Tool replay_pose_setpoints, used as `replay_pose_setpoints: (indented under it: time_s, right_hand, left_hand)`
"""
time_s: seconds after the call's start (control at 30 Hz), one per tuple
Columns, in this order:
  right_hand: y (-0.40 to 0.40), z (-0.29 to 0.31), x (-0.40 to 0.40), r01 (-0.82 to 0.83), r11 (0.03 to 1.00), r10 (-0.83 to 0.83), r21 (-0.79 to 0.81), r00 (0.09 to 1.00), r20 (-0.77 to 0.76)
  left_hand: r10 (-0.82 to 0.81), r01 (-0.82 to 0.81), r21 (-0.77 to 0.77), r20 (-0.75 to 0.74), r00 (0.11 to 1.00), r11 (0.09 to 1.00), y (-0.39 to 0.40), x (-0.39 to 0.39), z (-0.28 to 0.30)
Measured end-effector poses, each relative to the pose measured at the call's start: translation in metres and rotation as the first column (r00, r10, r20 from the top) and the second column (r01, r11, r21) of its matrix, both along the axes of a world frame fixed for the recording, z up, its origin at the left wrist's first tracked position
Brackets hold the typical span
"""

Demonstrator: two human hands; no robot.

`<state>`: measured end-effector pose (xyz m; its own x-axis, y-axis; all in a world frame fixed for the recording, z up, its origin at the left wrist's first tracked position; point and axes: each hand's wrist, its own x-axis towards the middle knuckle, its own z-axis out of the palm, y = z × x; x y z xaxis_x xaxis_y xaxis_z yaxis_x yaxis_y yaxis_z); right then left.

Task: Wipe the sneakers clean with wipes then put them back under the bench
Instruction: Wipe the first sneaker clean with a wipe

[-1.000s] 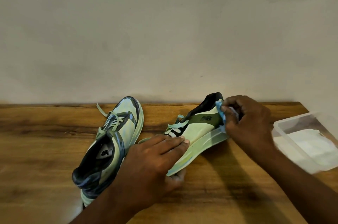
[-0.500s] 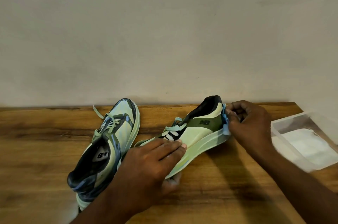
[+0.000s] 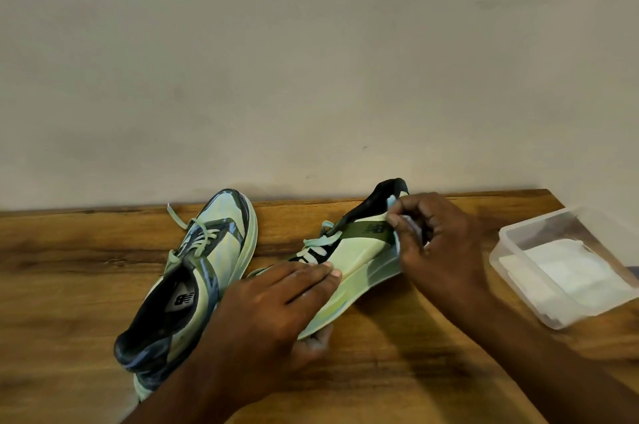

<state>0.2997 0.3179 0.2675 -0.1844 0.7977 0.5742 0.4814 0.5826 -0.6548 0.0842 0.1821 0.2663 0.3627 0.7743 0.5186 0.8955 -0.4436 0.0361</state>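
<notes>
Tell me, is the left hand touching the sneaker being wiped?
Touching. The head view shows the left hand gripping the tilted sneaker, fingers over its upper, thumb under the sole.

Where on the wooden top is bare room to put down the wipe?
Bare wood lies left of the resting sneaker and in front, between the forearms. It is crowded between the held sneaker and the plastic container, where the right hand works.

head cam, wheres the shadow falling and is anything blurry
Head view: the held sneaker and right hand cast a dark shadow onto the wooden bench, toward the camera; the clear plastic box is smeared at the right edge.
</notes>
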Motion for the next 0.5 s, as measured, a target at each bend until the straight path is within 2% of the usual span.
replay_pose_setpoints:
  time_s: [0.07,0.17,0.23,0.5]
  right_hand:
    - [-0.002,0.001,0.001,-0.034,0.999,0.033,0.038,0.999,0.022]
    - [0.012,0.007,0.013,0.080,0.993,-0.087,-0.092,0.994,-0.073]
    - [0.019,0.007,0.024,0.156,0.976,-0.170,-0.153,0.982,-0.082]
    - [0.015,0.006,0.051,0.232,0.926,-0.219,-0.299,0.973,0.077]
  left_hand:
    - [0.011,-0.012,-0.013,-0.037,0.999,1.000,0.002,-0.002,0.003]
    - [0.062,-0.068,-0.079,-0.078,0.995,0.995,0.006,-0.002,0.006]
    - [0.070,-0.082,-0.115,-0.103,0.992,0.990,0.009,0.001,0.004]
    - [0.045,-0.046,-0.215,-0.011,0.999,0.975,0.034,0.002,-0.009]
